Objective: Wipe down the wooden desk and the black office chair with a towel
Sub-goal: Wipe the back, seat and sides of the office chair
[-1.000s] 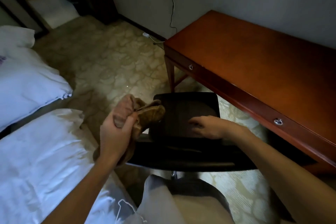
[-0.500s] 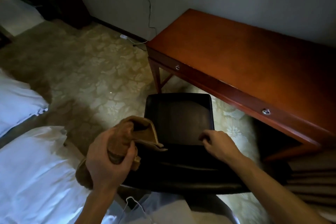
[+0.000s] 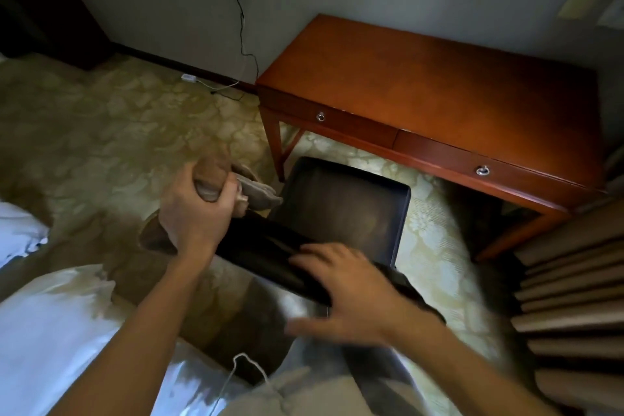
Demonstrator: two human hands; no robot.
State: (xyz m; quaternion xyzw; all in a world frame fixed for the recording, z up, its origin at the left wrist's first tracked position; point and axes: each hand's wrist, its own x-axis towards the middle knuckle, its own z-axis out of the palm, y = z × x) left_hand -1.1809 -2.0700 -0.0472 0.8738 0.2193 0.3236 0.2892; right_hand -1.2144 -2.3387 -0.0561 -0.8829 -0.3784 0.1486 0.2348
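My left hand (image 3: 194, 213) grips the bunched towel (image 3: 216, 176) just left of the black chair (image 3: 341, 209), whose backrest top my spread right hand (image 3: 347, 294) steadies, tabletop (image 3: 439, 91) beyond.

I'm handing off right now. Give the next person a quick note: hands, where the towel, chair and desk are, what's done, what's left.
Left hand: closed on the bunched brown towel, held above the chair's left edge.
Right hand: open, blurred, resting on the black chair at its backrest top.
Wooden desk: against the wall beyond the chair, top bare, both drawers shut.
Done: cannot tell from this view whether anything is wiped.
Left: wipe the chair seat and backrest, then the desk.
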